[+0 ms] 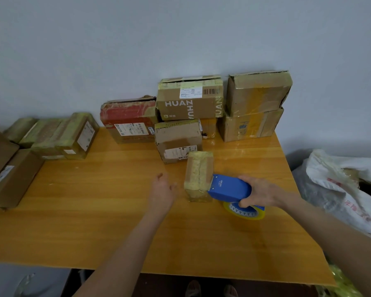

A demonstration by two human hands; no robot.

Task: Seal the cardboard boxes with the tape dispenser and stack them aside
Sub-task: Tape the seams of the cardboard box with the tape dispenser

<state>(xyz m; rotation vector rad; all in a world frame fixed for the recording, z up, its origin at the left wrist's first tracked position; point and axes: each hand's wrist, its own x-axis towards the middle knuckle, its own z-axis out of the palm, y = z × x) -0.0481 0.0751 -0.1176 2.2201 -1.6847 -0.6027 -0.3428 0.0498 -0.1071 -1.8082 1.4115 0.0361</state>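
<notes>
Head view: right hand (261, 192) grips tape dispenser (229, 187), nose against small box (198, 174); left hand (163, 189) loose, empty, just left of it; box top already taped; stacked boxes (191, 99) behind; stacking this one likely remains

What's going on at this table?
A person is working at a wooden table. The right hand grips a blue tape dispenser whose front end meets the side of a small upright box, already heavily taped. The left hand is open just left of that box, not touching it. Other boxes sit stacked along the wall and at the table's left end.
</notes>
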